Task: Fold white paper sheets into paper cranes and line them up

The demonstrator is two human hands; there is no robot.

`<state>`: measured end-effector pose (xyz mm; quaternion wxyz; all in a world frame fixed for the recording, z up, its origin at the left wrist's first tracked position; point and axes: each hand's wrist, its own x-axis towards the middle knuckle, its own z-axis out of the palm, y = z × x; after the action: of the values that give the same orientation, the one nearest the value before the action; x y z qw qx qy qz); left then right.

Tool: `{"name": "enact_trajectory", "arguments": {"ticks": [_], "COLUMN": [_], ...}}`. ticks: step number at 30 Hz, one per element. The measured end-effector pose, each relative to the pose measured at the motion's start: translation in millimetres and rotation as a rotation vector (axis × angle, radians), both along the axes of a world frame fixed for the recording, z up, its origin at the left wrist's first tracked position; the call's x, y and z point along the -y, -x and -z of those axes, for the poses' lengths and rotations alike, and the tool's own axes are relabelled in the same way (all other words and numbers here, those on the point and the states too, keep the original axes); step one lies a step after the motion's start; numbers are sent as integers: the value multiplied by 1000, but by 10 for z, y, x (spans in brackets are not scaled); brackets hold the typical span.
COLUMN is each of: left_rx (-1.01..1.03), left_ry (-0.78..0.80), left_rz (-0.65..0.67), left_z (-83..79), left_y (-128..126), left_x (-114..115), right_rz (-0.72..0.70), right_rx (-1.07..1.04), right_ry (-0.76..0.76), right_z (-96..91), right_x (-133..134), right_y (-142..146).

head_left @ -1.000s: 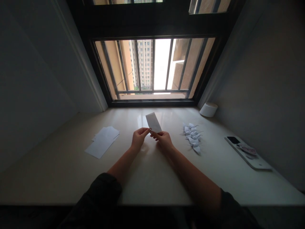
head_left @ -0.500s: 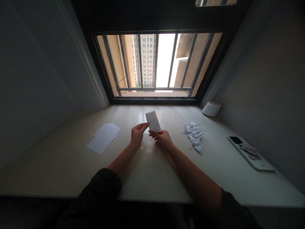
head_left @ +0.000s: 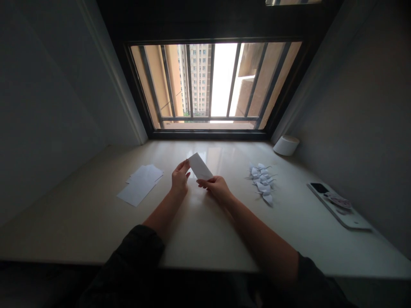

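Note:
A folded white paper rectangle (head_left: 200, 166) is held up above the tabletop, tilted with its upper end to the left. My right hand (head_left: 218, 187) pinches its lower right end between thumb and fingers. At the upper left corner, the fingertips of my left hand (head_left: 180, 176) touch the paper, while the thumb stands apart below. Several folded white paper pieces with thin pointed ends, like paper cranes (head_left: 261, 184), lie clustered to the right. On the left rests a small stack of flat white paper sheets (head_left: 138, 188).
The pale tabletop (head_left: 205, 239) runs up to a dark-framed window (head_left: 208, 134) with bars outside. A white cylinder-like object (head_left: 286, 146) stands at the back right by the wall. Nearer on the right lies a phone (head_left: 353, 220) with a grip on its back.
The paper has turned anticlockwise, its upper end tipping left and slightly down. My left hand has shifted left, its thumb coming away from the paper. My right hand keeps its pinch.

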<state>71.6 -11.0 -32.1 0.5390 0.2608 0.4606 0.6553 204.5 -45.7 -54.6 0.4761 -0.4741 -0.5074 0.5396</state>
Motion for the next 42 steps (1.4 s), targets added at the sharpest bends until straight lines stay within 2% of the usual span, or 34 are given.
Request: {"name": "enact_trajectory", "arguments": {"ticks": [7, 13, 21, 24, 27, 29, 32, 35, 38, 42], "left_rx": [94, 92, 41, -19, -93, -182, -349, -464, -515, -440], "left_ry": [68, 116, 112, 90, 68, 19, -98, -228, -268, -260], "left_rz": [-10, -37, -58, -111, -155, -91, 181, 348, 345, 351], "left_z": [30, 54, 93, 109, 103, 90, 83, 113, 151, 130], "left_y": [-10, 6, 16, 67, 114, 104, 26, -56, -88, -80], "left_x": [11, -8, -24, -60, -87, -77, -19, 44, 77, 82], "right_rz": [-2, -19, -20, 32, 150, 190, 220, 208, 196, 200], "right_rx": [74, 140, 111, 68, -23, -65, -21, 84, 171, 284], "right_ry": [-23, -42, -113, -115, -111, -136, -160, -206, -244, -258], "right_z": [30, 18, 27, 54, 70, 67, 45, 21, 22, 53], "right_x": [-1, 10, -17, -71, -143, -178, -183, -148, -128, -156], "right_y": [-3, -15, -37, -78, -131, -157, -170, -166, -163, -185]}}
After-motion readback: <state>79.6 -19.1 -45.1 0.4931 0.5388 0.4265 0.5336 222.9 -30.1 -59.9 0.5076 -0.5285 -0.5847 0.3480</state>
